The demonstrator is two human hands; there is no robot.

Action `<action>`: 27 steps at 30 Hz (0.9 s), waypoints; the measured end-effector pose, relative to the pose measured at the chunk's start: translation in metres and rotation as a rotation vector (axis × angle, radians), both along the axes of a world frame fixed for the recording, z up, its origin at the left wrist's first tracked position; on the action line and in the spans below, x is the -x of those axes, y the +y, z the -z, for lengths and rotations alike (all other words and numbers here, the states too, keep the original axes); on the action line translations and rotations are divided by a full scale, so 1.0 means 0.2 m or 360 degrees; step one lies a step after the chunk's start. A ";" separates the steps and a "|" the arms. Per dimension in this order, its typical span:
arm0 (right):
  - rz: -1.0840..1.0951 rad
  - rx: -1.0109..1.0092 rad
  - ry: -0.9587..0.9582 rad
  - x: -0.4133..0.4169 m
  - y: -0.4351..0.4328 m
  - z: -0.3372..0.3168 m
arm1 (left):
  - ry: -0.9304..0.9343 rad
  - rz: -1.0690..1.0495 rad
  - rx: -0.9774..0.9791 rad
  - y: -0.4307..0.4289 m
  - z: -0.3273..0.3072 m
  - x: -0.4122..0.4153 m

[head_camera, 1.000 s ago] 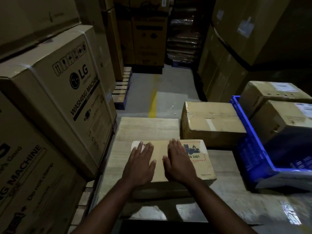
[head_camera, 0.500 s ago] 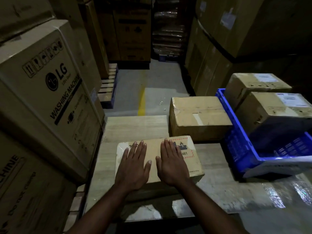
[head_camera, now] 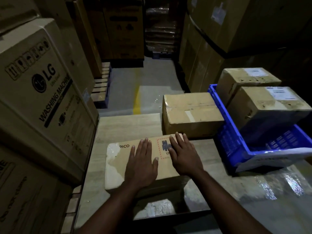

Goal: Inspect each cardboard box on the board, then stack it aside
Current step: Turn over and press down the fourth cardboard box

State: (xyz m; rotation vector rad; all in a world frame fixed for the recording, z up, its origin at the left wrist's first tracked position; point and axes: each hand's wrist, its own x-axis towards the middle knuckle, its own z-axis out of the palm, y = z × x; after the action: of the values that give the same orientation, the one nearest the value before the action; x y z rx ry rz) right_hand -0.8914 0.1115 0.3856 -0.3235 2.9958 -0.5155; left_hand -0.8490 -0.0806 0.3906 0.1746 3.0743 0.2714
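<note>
Box lies under flat, straight fingers.

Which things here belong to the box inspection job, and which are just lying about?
Job: PICO box, left hand and right hand flat on it, wooden board, taped cardboard box behind.
Lying about: LG washing machine carton, blue crate, yellow floor line.

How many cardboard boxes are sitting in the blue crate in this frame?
2: a nearer box and a farther box right behind it, both inside the blue crate. More may be hidden underneath.
</note>
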 end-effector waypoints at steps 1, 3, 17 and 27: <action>0.0012 0.0013 0.0008 0.00 0.00 0.01 | 0.0016 0.0003 0.0002 0.00 0.00 0.00; 0.0019 0.0009 0.0013 0.01 0.00 0.02 | 0.0051 0.0012 -0.0011 0.00 0.01 0.01; 0.0753 0.1467 -0.0304 -0.12 0.15 0.01 | 0.0279 -0.0559 -0.0274 -0.25 0.01 -0.12; 0.0649 0.1767 -0.0321 -0.24 0.05 -0.11 | 0.0134 -0.1006 -0.0917 -0.44 0.02 -0.22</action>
State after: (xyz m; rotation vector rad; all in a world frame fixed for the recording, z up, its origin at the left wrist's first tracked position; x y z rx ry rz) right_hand -0.8436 0.1218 0.4070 0.2897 2.2559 -2.0489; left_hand -0.8043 -0.1682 0.3873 -0.7936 2.9336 1.1861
